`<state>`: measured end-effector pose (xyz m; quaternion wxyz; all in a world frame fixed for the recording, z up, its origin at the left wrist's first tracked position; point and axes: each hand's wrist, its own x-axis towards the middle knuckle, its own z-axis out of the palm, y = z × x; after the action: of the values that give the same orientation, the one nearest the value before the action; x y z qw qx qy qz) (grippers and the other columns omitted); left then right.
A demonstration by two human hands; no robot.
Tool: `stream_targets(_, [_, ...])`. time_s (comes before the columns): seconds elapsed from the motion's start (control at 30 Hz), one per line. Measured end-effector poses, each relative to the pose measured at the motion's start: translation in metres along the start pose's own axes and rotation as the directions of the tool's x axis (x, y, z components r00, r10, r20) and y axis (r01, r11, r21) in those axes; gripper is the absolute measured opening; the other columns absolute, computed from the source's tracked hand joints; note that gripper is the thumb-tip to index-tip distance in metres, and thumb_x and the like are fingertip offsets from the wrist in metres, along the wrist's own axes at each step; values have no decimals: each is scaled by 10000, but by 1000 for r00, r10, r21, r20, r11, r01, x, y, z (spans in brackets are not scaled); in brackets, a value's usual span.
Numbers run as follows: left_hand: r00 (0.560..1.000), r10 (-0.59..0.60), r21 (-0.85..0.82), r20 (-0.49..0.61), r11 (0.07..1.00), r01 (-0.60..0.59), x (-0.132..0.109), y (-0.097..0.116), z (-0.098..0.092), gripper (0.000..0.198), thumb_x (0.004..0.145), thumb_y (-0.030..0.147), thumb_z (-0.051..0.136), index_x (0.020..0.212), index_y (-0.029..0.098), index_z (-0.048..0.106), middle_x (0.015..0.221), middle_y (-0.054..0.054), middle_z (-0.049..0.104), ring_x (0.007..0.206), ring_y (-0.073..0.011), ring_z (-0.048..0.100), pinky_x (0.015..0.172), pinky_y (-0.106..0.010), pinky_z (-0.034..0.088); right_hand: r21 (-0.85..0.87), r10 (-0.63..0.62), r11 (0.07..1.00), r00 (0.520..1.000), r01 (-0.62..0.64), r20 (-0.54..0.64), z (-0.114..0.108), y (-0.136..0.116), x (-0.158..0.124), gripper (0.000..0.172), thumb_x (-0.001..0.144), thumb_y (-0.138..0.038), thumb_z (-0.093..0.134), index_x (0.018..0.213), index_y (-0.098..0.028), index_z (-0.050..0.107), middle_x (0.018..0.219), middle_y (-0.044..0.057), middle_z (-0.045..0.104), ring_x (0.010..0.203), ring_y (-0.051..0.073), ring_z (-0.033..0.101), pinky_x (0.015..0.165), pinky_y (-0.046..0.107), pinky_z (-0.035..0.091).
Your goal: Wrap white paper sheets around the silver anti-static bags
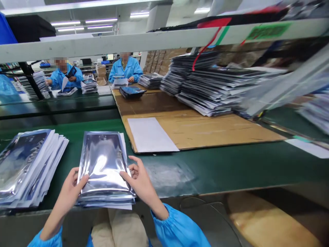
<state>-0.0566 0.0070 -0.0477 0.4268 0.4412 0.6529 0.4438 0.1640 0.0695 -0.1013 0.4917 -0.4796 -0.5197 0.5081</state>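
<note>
A small stack of flat packages (102,154) lies at the near edge of the green bench, its top one wrapped in shiny clear film, with white sheets showing below. My left hand (70,187) is closed on the stack's left edge, thumb on top and the other fingers curled at the side, partly hidden. On the right edge rests the thumb of my right hand (140,178), its fingers bent around the side and the index finger raised. How many packages the hands grip cannot be made out. Left of them is a taller, slanting pile of similar packages (28,164).
A white sheet (151,133) lies on a cardboard sheet (205,128) bearing large piles of packages (210,85). A shelf rail (128,43) crosses above. Across the bench, two people in blue coats (125,70) handle similar items. Another blue sleeve shows at far left.
</note>
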Motion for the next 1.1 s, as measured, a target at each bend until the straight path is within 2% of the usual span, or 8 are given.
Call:
stream_targets(0.2, [997, -36, -114, -65, 993, 29, -20, 14, 12, 666, 620, 606, 682, 1110, 203, 478, 718, -6, 683, 650, -204, 654, 629, -316, 512, 165, -22, 986, 999, 18, 26, -10, -29, -21, 367, 727, -453, 679, 992, -222, 575, 838, 31, 649, 789, 201, 631, 738, 330, 518])
stream_targets(0.37, [998, 11, -86, 64, 996, -6, -3, 9, 34, 820, 786, 751, 131, 1113, 156, 590, 917, -103, 692, 890, -248, 656, 745, -356, 508, 213, 0, 977, 1000, 2, -8, -37, -34, -40, 436, 753, -461, 670, 1125, -249, 585, 1098, 54, 686, 1070, 263, 604, 951, 407, 461])
stream_targets(0.47, [985, 168, 128, 51, 977, -173, 9, -6, 51, 615, 816, 655, 368, 1109, 162, 591, 1095, -115, 638, 1041, -263, 583, 914, -400, 438, 245, 121, 967, 975, -73, -186, -62, -20, -55, 561, 722, -473, 700, 1226, -287, 537, 1126, 46, 680, 1064, 271, 616, 907, 389, 504])
stream_targets(0.57, [944, 324, 495, 69, 810, -314, 13, -16, 65, 477, 759, 486, 611, 1122, 178, 583, 1100, -119, 597, 1045, -297, 531, 926, -453, 405, 237, 228, 958, 928, -160, -295, -89, -8, -74, 664, 692, -492, 719, 1286, -295, 497, 1089, 56, 696, 975, 275, 657, 790, 360, 566])
stream_targets(0.63, [912, 393, 688, 122, 629, -363, 15, -17, 70, 396, 796, 435, 584, 1095, 175, 586, 1028, -116, 594, 974, -300, 534, 856, -453, 433, 200, 251, 960, 918, -195, -308, -106, -2, -87, 662, 685, -492, 725, 1277, -282, 518, 1101, 65, 692, 978, 273, 658, 799, 346, 565])
stream_targets(0.73, [900, 388, 750, 201, 530, -396, 19, -13, 69, 213, 879, 341, 466, 970, 192, 587, 957, -86, 599, 907, -266, 538, 795, -412, 442, 145, 291, 954, 923, -262, -252, -123, 7, -104, 622, 684, -491, 727, 1241, -270, 561, 1164, 80, 673, 1050, 280, 631, 882, 354, 529])
stream_targets(0.9, [928, 321, 698, 190, 621, -358, 21, 4, 58, 179, 912, 301, 365, 868, 214, 516, 867, -49, 609, 843, -234, 573, 751, -380, 448, 105, 358, 928, 934, -356, 4, -125, 15, -121, 604, 667, -514, 733, 1208, -279, 602, 1264, 90, 628, 1194, 302, 541, 979, 395, 460])
stream_targets(1.1, [898, 437, 493, -49, 793, -359, -2, 37, 49, 154, 895, 398, 437, 892, 246, 458, 1203, -69, 632, 1078, -217, 599, 798, -321, 478, 135, 378, 911, 919, -390, 111, -100, 8, -148, 612, 686, -555, 705, 1210, -254, 611, 1246, 89, 641, 1201, 297, 538, 1016, 402, 420])
